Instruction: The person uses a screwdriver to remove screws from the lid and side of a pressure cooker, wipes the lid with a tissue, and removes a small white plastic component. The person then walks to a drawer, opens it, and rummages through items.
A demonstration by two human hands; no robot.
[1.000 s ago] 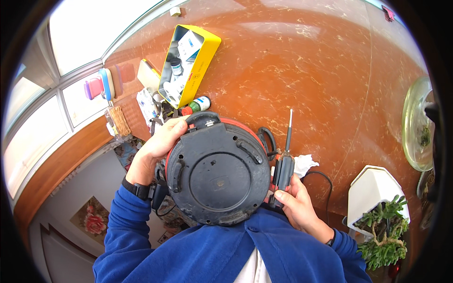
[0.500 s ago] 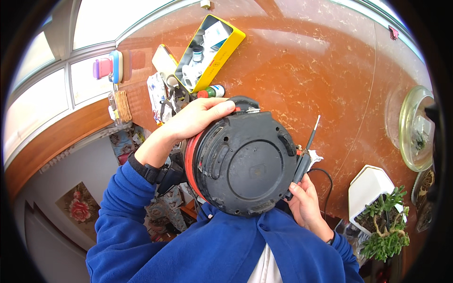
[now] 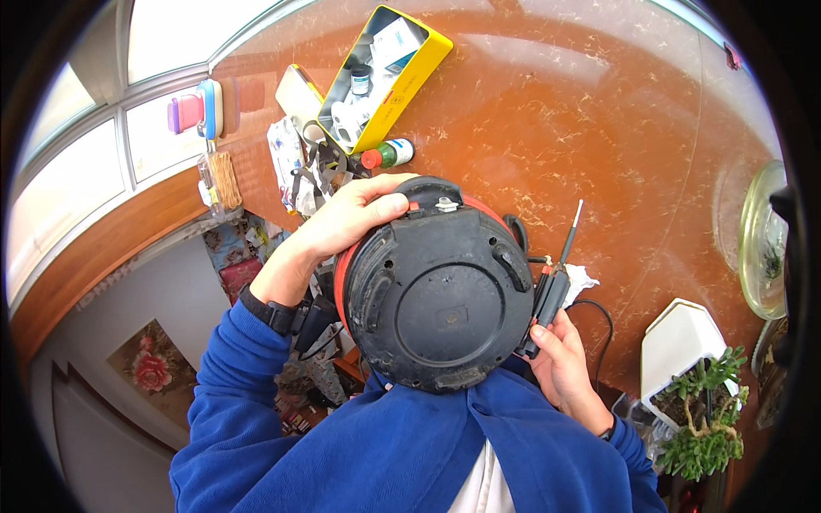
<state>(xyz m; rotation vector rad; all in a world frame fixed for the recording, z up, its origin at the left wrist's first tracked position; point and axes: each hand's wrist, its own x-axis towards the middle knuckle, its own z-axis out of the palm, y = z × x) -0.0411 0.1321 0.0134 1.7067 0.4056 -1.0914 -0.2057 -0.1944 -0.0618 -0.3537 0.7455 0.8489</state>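
Observation:
A round appliance with a scuffed black base [image 3: 453, 312] and a red body rests tilted against my front, base toward me. My left hand [image 3: 363, 209] grips its upper left edge, thumb on the black rim near a handle-like tab. The fingers behind are partly hidden. At the right side, my right hand [image 3: 560, 355] is closed around a black-handled tool [image 3: 554, 295] with a long thin rod and pale tip, resembling a soldering iron. It points up and away, beside the appliance. A red-tipped piece shows next to its handle.
On the brown marbled table [image 3: 547, 111] stands a yellow box [image 3: 398, 98] of small goods, with a red-capped green bottle [image 3: 389, 154] before it. A black cable [image 3: 609, 333] curves right of my hand. Further right are a white planter [image 3: 680, 342] and a glass bowl [image 3: 757, 248].
The appliance has turned and shifted slightly left, showing more red at its top. The tool in my right hand has turned a little. Both hands keep their holds.

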